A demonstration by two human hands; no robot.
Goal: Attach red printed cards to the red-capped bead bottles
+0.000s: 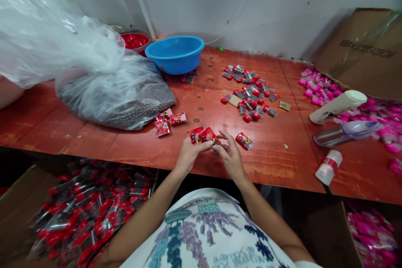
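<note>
My left hand (189, 153) is closed on a couple of small red printed cards (207, 134), fanned apart just above the table's front edge. My right hand (231, 155) is closed at their right end, thumb and fingers meeting at the corner of the nearer card. Something small and dark shows between the fingertips there, too small to make out. Stacks of similar red cards (162, 128) lie left of my hands, and one more red stack (244, 140) sits just to the right.
Small clear containers with red caps (251, 92) are scattered behind my hands. At left stand a plastic bag of dark beads (135, 100) and a blue basin (176, 54). A white bottle (337, 106), purple bottle (345, 133) and pink containers (323, 86) are right. Below is a filled box (34, 184).
</note>
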